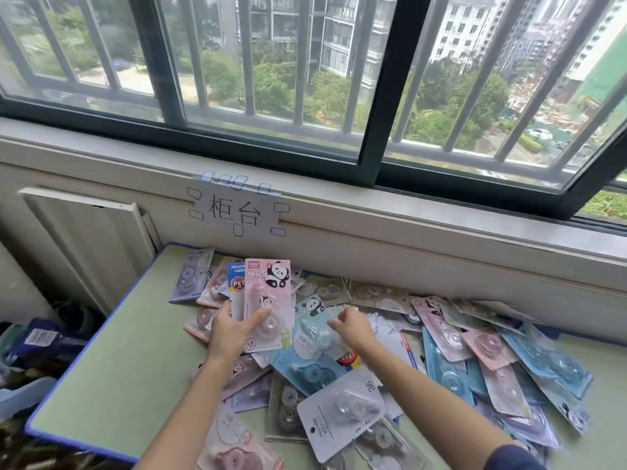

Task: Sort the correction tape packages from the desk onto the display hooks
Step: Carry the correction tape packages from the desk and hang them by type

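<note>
Holding entry, head view: left hand (230, 329) in a closed grip on a small stack of carded packs, thumb curled across the front of a pink panda correction tape package (268, 300), which stands upright above the heap; a blue-and-white carded pack (236, 278) sits just behind it in the same grip

Right hand (351, 325): fingers loosely curled, nothing visibly held, poised just over a light blue panda correction tape package (314, 329) lying on the pile; contact cannot be told

Pile of correction tape packages (441, 347): pink, blue, lilac and grey cards, overlapping loosely, spread over the middle and right of the surface (118, 368), which is pale green with a blue edge

Item: grey carded pack marked 36 (342, 412), face up, near the front of the heap, hang hole toward the viewer

Item: lilac carded pack (191, 279), at the far left edge of the heap, flat on the surface

Item: paper sign with two handwritten characters (235, 212), taped to the ledge below the window (305, 79)

Display hooks: not in view
</note>
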`<state>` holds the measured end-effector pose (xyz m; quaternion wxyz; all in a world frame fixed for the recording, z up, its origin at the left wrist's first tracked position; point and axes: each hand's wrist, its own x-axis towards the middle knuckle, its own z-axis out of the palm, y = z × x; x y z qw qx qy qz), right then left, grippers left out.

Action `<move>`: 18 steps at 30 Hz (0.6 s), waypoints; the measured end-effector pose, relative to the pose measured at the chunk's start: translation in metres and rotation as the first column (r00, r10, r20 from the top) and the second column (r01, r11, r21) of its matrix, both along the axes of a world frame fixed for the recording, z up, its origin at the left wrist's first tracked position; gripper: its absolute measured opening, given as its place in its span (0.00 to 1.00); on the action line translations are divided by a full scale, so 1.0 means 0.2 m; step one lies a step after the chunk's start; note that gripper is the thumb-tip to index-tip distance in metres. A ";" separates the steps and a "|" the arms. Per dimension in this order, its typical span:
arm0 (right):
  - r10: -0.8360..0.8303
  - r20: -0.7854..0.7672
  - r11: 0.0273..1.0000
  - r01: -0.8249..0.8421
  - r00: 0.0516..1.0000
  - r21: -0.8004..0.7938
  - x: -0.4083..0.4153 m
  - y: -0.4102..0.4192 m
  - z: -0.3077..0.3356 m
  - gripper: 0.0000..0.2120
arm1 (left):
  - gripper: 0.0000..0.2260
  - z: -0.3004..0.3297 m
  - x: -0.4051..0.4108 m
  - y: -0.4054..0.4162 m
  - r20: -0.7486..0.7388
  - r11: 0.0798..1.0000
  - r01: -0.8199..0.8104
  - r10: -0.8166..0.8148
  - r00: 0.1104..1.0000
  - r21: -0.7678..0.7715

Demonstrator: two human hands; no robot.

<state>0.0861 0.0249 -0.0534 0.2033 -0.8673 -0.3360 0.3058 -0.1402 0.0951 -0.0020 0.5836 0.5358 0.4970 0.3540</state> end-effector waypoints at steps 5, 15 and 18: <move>0.012 0.046 0.988 -0.004 0.999 -0.156 -0.03 -0.01 -0.10 0.19 | 0.30 -0.01 -0.08 0.00 0.002 1.000 -0.001 0.001 1.000 -0.005; -0.334 -0.211 0.888 0.382 0.919 0.257 0.01 -0.17 0.06 0.14 | 0.24 -0.03 0.01 -0.02 -0.009 0.989 0.146 -0.146 0.989 -0.004; -0.393 -0.258 0.826 0.463 0.882 0.323 0.05 -0.29 0.08 0.14 | 0.21 -0.02 0.09 -0.04 -0.002 0.977 0.213 -0.213 0.977 -0.006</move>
